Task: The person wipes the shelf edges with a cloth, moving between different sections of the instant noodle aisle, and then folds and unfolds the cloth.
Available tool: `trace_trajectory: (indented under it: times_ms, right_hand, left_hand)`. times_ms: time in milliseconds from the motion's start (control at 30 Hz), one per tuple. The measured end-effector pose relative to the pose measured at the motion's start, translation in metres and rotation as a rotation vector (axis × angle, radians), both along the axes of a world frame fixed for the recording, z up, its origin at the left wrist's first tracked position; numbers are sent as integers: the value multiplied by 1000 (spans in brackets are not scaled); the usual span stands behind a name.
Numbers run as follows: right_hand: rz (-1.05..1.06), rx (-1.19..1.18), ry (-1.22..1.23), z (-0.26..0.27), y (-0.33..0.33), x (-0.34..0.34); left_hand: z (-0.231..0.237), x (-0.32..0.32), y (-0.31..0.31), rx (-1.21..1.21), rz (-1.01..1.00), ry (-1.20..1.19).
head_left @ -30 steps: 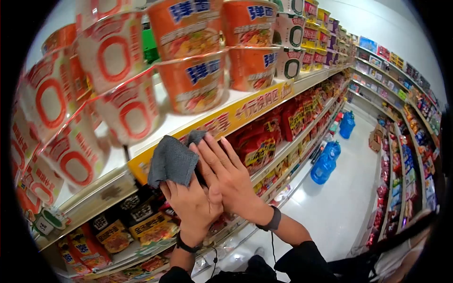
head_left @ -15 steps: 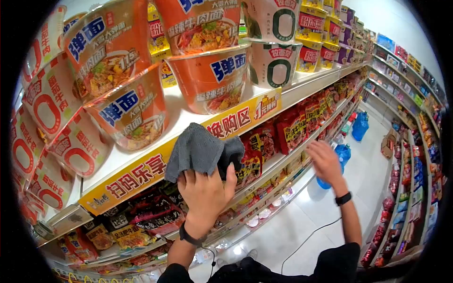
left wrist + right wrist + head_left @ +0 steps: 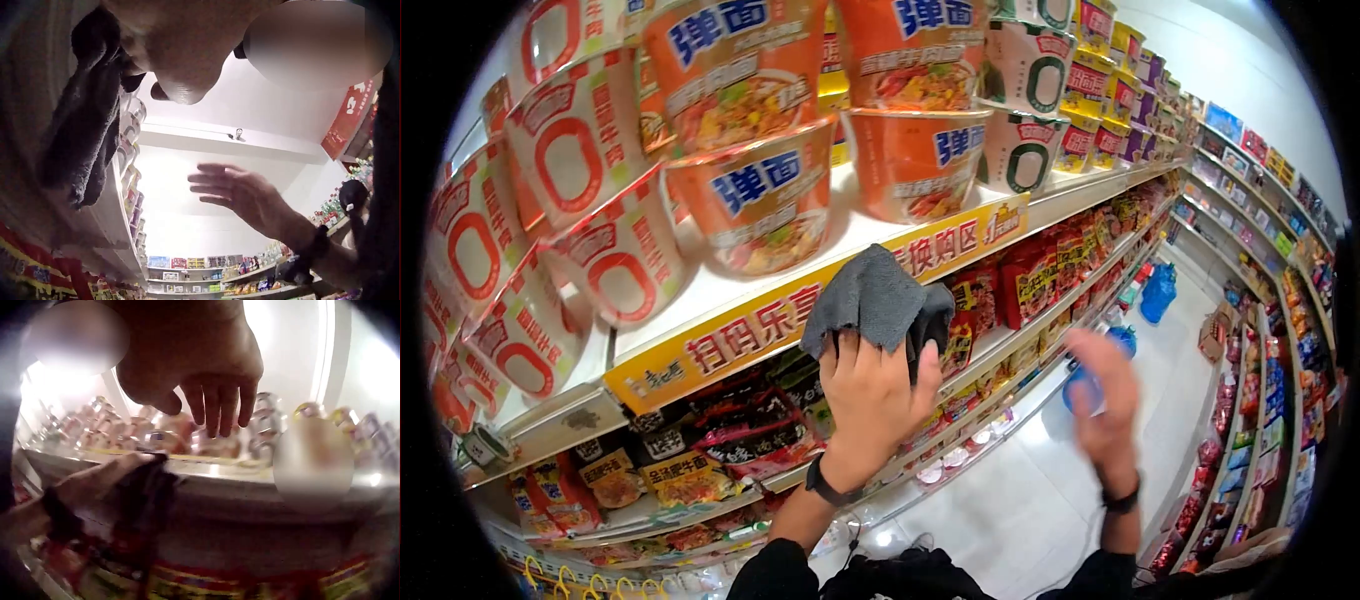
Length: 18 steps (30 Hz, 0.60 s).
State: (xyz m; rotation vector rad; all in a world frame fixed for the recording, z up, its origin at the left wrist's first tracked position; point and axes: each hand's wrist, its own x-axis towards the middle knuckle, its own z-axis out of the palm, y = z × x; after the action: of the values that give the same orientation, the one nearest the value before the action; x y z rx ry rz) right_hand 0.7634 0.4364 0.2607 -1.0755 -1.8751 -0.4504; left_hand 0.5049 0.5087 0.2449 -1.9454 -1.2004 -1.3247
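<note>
A grey cloth [image 3: 870, 300] lies against the yellow promotional strip [image 3: 710, 345] on the shelf's front edge. My left hand [image 3: 875, 390] holds the cloth, its fingertips hidden beneath the fabric and its thumb at the right fold. Part of the cloth [image 3: 87, 137] hangs down in the left wrist view. Off to the right, my right hand [image 3: 1105, 400] is raised in the air over the aisle, blurred and holding nothing. Its fingers look spread and loosely straight in the left wrist view, where that hand [image 3: 244, 194] shows from the side.
Stacked noodle cups [image 3: 750, 200] line the shelf right above the strip. Bagged noodles [image 3: 690, 470] fill the shelf below. Blue bundles [image 3: 1157, 292] stand on the aisle floor [image 3: 1020, 480]. Another stocked shelf [image 3: 1265, 400] runs along the right side.
The right hand has left the cloth and moved away to the right. My left hand and the cloth have shifted right along the strip. The head view has shifted too.
</note>
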Motion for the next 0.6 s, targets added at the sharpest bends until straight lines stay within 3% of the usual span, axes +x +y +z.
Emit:
trace_trajectory:
  times_ms: [67,233,500,600]
  right_hand:
    - [243,-71,-72,-15,4,-70]
    - [465,-60,-16,-40,20,-187]
    - [678,-47,-37,-56,28,-254]
    - [708,-101,-8,-69,27,-266]
  left_hand:
    - [-5,-16,-11,-39,55,-3]
    - [-7,-77,-35,-20,184,-32]
    - [0,-141,-71,-68,297,-25]
    - [-1,-146,-70,-40,251,-30]
